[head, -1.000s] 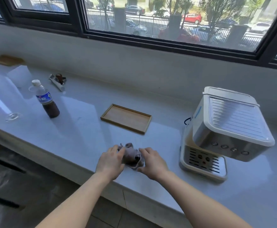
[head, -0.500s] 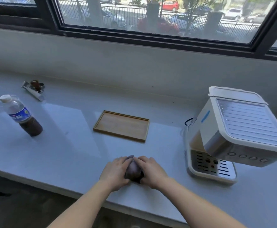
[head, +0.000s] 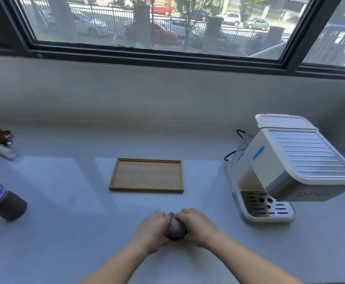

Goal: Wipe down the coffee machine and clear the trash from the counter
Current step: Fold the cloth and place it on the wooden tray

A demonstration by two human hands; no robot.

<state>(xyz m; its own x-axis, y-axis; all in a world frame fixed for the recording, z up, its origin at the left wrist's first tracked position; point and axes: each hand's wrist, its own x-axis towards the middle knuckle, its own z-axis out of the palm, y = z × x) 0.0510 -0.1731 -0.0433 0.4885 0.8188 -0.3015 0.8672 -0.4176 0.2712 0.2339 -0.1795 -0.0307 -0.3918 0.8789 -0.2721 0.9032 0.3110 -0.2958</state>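
Between tray [head: 146,175] and counter edge, both hands' fingers [head: 190,215] clutch a bunched cloth [head: 175,227].

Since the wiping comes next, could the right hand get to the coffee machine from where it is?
Probably yes: bare counter lies between the right hand and the coffee machine, though it shares the balled cloth with the left hand.

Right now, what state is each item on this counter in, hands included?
Greyish-purple cloth: bunched into a ball between both hands.
Left hand: closed on the cloth.
Right hand: closed on the cloth.
White-and-steel coffee machine: upright, lid shut, untouched.
Flat wooden tray: holds nothing.
Plastic bottle of dark drink: upright, partly full.
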